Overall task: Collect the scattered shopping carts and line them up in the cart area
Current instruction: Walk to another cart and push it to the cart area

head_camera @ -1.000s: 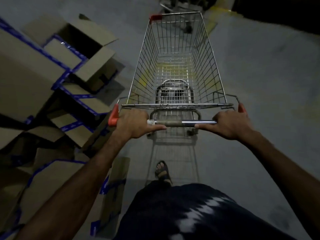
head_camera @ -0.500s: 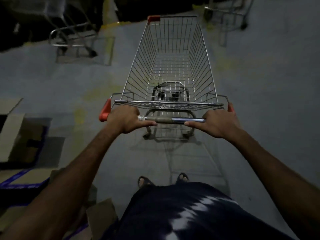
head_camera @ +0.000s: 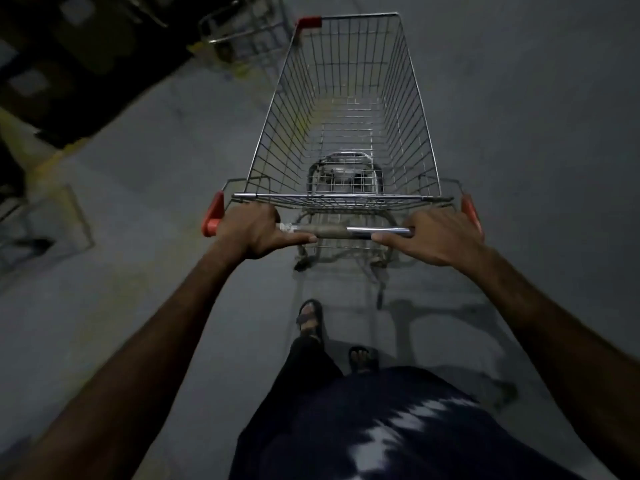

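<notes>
An empty wire shopping cart [head_camera: 346, 109] with red corner caps stands straight ahead of me on the grey floor. My left hand [head_camera: 254, 232] grips the left end of its chrome handle bar [head_camera: 349, 231], and my right hand [head_camera: 440, 237] grips the right end. A second cart [head_camera: 242, 36] stands at the top, just left of my cart's front corner, partly blurred. Part of a third cart frame [head_camera: 20, 216] shows at the left edge.
Dark stacked shapes [head_camera: 79, 64] fill the top left, bordered by a yellow floor line [head_camera: 20, 140]. Open grey floor [head_camera: 536, 133] lies to the right of the cart. My sandalled feet [head_camera: 311, 317] are below the handle.
The view has swung past the cardboard boxes, which are gone from sight. The cart has turned, and the other cart that was at the far left now sits close by its front left corner.
</notes>
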Tool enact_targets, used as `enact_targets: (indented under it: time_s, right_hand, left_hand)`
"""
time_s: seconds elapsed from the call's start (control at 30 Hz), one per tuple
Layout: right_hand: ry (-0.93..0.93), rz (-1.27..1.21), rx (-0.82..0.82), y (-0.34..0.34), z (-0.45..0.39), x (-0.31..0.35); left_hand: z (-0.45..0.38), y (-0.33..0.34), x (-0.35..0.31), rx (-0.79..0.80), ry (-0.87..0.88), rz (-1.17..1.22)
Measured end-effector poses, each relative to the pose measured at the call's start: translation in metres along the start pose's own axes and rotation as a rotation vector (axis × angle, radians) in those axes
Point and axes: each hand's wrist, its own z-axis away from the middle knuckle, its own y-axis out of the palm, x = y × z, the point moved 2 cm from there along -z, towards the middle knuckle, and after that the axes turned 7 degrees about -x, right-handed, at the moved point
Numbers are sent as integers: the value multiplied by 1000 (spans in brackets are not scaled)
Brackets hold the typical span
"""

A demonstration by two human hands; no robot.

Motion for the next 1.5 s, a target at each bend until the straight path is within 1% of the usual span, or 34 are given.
enact_targets:
  time_s: [0.23, 0.5, 0.6, 0.73, 0.87, 0.93, 1.1, 1.17, 1.3, 1.4, 1.5]
  right_hand:
    - [243, -63, -79, -3, -12, -51]
    - [545, -141, -66, -10, -27, -88]
    - [623, -152, -136, -8, -28, -101]
    - [730, -147, -185, -7, -28, -123]
    - [874, -172, -178, -8, -27, -152]
    - [914, -172, -189, -9, -26, -168]
    - [969, -177, -336, -6, -21, -218]
    - [1000, -163, -353, -5, -22, -236]
    - [1093, -222, -372, -5, -20, -289]
    - [1147, -231, -402, -4, -16, -330]
    - [1191, -294, -415, -7, -11, -368]
  left_hand:
    - [-119, -18, -31, -38, 288, -63]
    - [-229, -43, -79, -49, 562, -95]
    - [-264, -51, -100, -34, 657, -77]
    - [-304, -60, -137, -43, 784, -97]
    - [-342, -65, -182, -66, 891, -119]
    - [-362, -66, -206, -81, 933, -122]
    - [-415, -70, -271, -136, 1038, -185]
    - [-432, -71, -295, -130, 1077, -208]
    - [-471, -79, -361, -97, 1145, -234]
    - [-495, -85, -414, -104, 1183, -238]
    - [-518, -90, -466, -108, 1223, -236]
